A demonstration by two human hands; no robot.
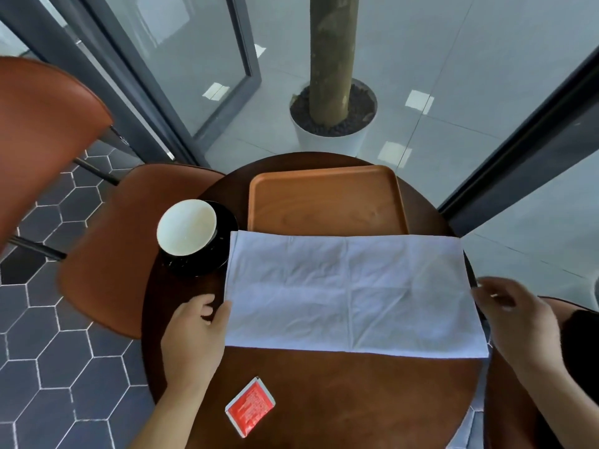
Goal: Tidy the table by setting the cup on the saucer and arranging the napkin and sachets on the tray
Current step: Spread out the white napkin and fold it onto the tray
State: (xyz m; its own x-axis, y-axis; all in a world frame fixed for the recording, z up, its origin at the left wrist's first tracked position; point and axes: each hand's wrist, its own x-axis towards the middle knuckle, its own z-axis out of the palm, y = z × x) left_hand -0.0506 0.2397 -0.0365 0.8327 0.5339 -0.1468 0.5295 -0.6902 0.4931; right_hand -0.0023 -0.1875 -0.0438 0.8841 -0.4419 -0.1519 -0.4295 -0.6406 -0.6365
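Step in hand: arranging the napkin [353, 293]. The cup [186, 226] already sits on the dark saucer [207, 270] at centre left, so that part looks done.
Napkin: spread flat in a wide rectangle across the middle of the frame on the round table [340, 400]. Its upper edge lies over the near rim of the tray [324, 196], and the rest is on the tabletop.
Tray: upper centre, its floor bare.
Sachet: one red sachet [250, 406] lies at lower centre, well apart from the tray. No other sachet shows.
Left hand: the left hand [197, 332] is at the napkin's left edge with the thumb against the cloth and the fingers curled beside it. I cannot tell whether it pinches the edge or only touches it.
Right hand: the right hand [512, 322] is at the napkin's right edge, blurred, with loosely bent fingers. I cannot tell whether it grips.
Pose: both forearms come up from the bottom of the frame, one hand at each short end of the cloth.
Next move, as a judgement: take both ends, fold the napkin smaller so it fits the tray, lay it there, then carry the sachet up to join it.
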